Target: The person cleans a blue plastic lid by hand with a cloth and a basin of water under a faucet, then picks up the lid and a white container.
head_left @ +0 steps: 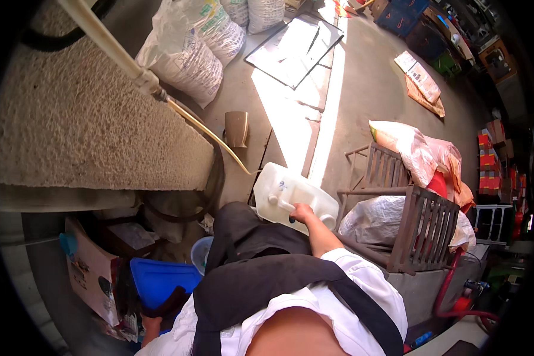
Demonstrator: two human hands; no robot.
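Observation:
A translucent white plastic jug point(286, 188) is in front of me, just beyond my knee. My right hand point(303, 212) is closed round its moulded handle. A thin yellowish tube point(210, 133) runs down from the upper left, and its tip ends near the jug's left corner. My left hand point(151, 323) is low at the left, beside a dark brown curved piece point(171, 301) and a blue plastic tub or lid point(163, 279). Its fingers are mostly hidden, so I cannot make out what they touch.
Left of me is a rough concrete block point(95, 113); below it stands a cardboard box point(92, 270). Full white sacks point(190, 65) and a framed panel point(293, 50) lie ahead. A brown container point(237, 129) is nearer. Slatted metal chairs point(427, 231) with sacks stand right.

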